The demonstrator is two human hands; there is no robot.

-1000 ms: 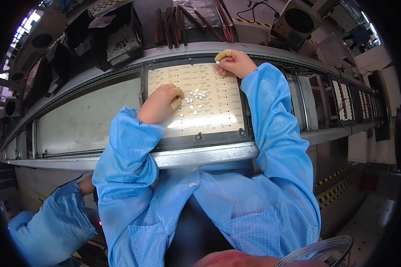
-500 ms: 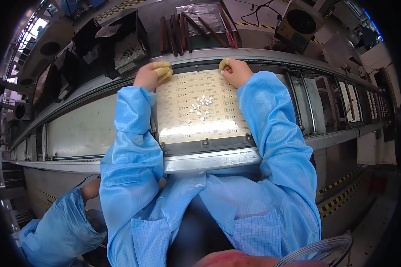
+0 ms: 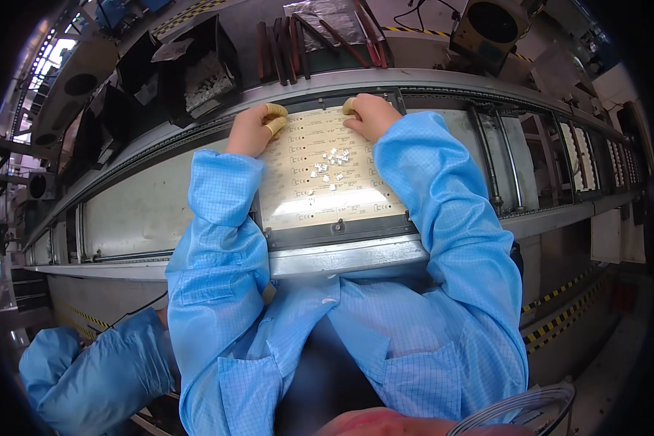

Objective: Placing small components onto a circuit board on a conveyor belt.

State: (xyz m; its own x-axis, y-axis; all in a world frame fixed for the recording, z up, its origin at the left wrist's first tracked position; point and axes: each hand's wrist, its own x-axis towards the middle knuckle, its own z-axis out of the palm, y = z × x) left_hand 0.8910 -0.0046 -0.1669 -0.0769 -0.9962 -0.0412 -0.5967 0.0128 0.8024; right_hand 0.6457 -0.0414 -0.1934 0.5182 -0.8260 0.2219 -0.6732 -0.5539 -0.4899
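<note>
A cream circuit-board panel (image 3: 287, 171) with rows of printed marks lies in a dark frame (image 3: 374, 231) in front of me. Small white connector-like pieces (image 3: 339, 157) are scattered loosely over its middle. Over the panel's far left corner is my left hand (image 3: 256, 129), with yellow covers on its fingertips. Those fingers are curled and the thumb is hidden. My right hand (image 3: 373, 118) is at the far right part of the panel, forefinger and thumb bent close together over the surface. Anything between the fingers of either hand is too small or hidden to make out.
The frame sits across conveyor rails (image 3: 145, 267). Beyond the far rail stand black bins (image 3: 229, 51), one with many white pieces, and dark red and black strips (image 3: 280, 54). A co-worker's blue sleeve (image 3: 102, 374) shows at lower left.
My right hand has shifted slightly left over the panel, and its fingers have turned downward. The left hand has moved a little right and nearer. The co-worker's bare wrist has become mostly hidden.
</note>
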